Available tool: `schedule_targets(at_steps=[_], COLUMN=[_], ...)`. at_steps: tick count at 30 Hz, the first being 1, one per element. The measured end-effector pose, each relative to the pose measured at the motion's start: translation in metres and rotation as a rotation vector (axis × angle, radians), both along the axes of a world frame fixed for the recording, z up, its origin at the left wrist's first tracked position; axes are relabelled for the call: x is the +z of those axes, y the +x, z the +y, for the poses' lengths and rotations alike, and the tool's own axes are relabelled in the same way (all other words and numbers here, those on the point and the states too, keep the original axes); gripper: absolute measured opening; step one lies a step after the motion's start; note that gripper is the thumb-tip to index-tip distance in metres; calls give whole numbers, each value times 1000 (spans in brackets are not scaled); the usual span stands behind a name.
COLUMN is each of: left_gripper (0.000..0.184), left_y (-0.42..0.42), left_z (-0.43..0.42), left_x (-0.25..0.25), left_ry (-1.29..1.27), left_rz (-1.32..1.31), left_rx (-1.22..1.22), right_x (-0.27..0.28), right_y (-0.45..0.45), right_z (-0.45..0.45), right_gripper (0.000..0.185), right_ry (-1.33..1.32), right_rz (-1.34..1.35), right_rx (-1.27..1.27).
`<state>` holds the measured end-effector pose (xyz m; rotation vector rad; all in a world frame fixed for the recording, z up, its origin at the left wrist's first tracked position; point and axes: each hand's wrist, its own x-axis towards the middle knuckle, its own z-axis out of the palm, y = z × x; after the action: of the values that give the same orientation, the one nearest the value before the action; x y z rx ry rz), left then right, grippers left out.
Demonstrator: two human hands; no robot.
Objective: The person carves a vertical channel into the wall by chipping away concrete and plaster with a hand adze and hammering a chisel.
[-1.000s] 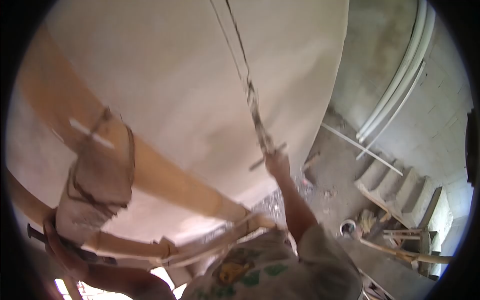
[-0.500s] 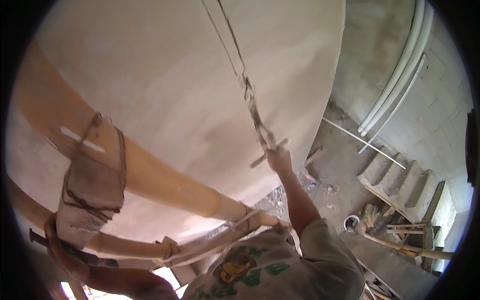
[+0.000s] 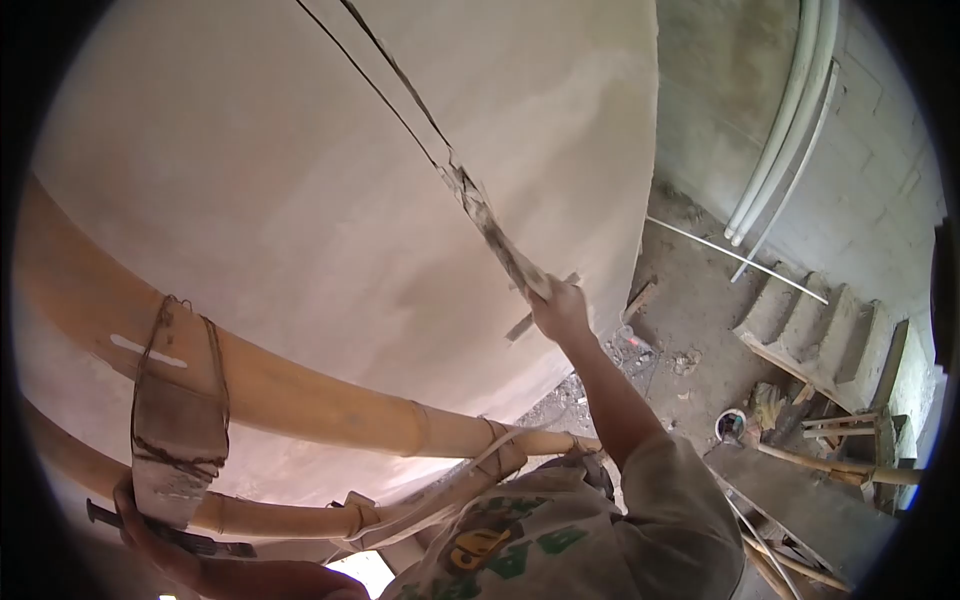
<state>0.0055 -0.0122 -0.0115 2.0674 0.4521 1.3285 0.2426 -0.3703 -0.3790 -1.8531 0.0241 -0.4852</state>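
At lower left, my left hand (image 3: 148, 535) is closed around a dark, long tool (image 3: 228, 549) with a flat flared end, perhaps a chisel. This hand is against the lower end of a wire-bound board (image 3: 180, 425) between two bamboo poles. My right arm reaches to the plastered wall (image 3: 300, 200), where my right hand (image 3: 562, 312) is closed at the lower end of a rough chased groove (image 3: 490, 230). Two dark parallel lines run up from the groove. A short grey bar-like shape (image 3: 520, 326) crosses behind my right hand. Whatever those fingers hold is hidden.
Bamboo poles (image 3: 330, 405) of a scaffold cross between me and the wall. Below right are concrete steps (image 3: 815, 325), a bucket (image 3: 731, 424), rubble (image 3: 570, 400) and a thin white pipe (image 3: 735, 258). Several white pipes (image 3: 785, 130) stand against the far wall.
My view has turned slightly, so the groove's upper lines appear further left and the bucket further right. Both hands stay at about the same places, the right still at the groove's lower end.
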Motion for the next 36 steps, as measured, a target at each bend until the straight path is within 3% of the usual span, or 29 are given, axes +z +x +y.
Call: schedule_targets(at_steps=[2,3,5,8,10,12,15,20,24,27,28,30,31,33,35,36], left_gripper=[45,46,48,47,48,48,49,48,49,51,52,52,52,54,53,53], left_y=[2,10,-1,2,7,4,-2,-2,6,1,1,11,6,-7,-11,1], left_z=[10,11,8,7,-8,3,10,12,2,1,0,-15,-5,12,13,7], left_x=[-10,-21,-16,-2,-2,2,2,5,1,3,2,0,4,12,10,4], left_ry=[-5,2,42,-82,-126,-63,3,31,-16,9,-15,-69,-42,21,-31,-61], left_rz=[3,-37,2,-51,-68,-37,14,-1,-35,23,-10,-81,-12,149,93,25], left_rx=[12,19,80,28,-3,29,21,73,54,-82,-4,148,56,-106,-9,20], right_x=[-42,-43,-48,12,39,28,-34,-35,22,4,-28,-36,-33,-28,-36,-40], right_y=[19,11,-1,-11,-21,-19,11,-10,-32,-20,-5,0,10,25,4,1], right_z=[-5,-4,0,2,1,8,27,28,24,26,34,30,28,26,20,16], right_gripper=[29,37,28,19,18,18,21,19,13,10,14,18,20,26,33,25], right_ry=[-196,-298,-190,-11,58,84,-99,-197,81,-23,-113,-189,-217,-126,-42,28], right_rz=[385,373,355,134,-156,-411,328,281,-92,-362,-204,156,321,332,411,285], right_rx=[-54,50,9,22,6,65,-33,-22,-2,10,-49,-29,-29,21,76,37])
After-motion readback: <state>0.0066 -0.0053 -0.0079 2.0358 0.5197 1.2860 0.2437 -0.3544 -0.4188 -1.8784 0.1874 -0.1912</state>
